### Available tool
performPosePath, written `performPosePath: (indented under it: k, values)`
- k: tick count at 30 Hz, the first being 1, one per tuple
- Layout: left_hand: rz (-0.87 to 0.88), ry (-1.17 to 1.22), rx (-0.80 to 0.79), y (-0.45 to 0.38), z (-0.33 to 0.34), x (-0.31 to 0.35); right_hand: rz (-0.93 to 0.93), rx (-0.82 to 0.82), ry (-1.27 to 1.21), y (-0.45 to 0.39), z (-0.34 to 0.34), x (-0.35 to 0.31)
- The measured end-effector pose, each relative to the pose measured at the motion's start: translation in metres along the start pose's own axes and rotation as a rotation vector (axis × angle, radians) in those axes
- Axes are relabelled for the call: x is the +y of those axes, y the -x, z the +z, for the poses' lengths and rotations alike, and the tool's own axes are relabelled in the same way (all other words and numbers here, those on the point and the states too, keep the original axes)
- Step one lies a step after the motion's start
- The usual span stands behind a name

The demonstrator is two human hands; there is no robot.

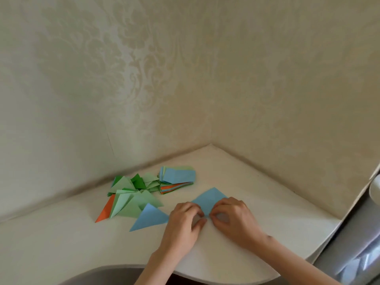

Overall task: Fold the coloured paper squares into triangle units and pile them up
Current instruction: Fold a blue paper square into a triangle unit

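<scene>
A light blue paper piece [208,199] lies on the white table [267,204], its far corner pointing away from me. My left hand [184,222] and my right hand [232,220] both have curled fingers pinching its near edge, their fingertips almost meeting. A folded blue triangle [149,218] lies just left of my left hand. Behind it is a loose pile of folded triangles [131,194], mostly green with one orange. A stack of unfolded coloured squares [177,179], blue on top, stands near the wall.
The table sits in a corner between two wallpapered walls [185,79]. Its curved front edge [185,274] runs close to my body. A grey and white object [368,223] stands past the table's right edge.
</scene>
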State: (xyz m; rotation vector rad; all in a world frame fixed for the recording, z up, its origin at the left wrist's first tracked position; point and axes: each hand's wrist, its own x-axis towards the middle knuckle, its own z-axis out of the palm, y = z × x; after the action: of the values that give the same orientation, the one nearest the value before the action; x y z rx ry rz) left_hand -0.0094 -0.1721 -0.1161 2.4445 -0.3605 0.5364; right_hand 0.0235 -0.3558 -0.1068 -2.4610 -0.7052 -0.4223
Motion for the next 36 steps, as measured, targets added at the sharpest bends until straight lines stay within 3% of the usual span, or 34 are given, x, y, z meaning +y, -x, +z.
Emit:
performPosePath:
  k: [12, 24, 32, 36]
  values:
    - [-0.172, -0.011, -0.016, -0.019, 0.008, 0.0, 0.171, -0.076, -0.148, -0.012, 0.003, 0.0]
    - [-0.301, 0.231, -0.052, -0.025, 0.001, -0.007, 0.253, -0.228, -0.241, -0.017, -0.01, 0.0]
    - [-0.134, 0.11, -0.228, -0.02, -0.014, 0.0, 0.261, -0.296, -0.083, -0.024, -0.006, -0.015]
    - [-0.026, -0.036, -0.138, -0.016, -0.015, -0.003, 0.207, -0.346, -0.176, -0.027, -0.019, -0.015]
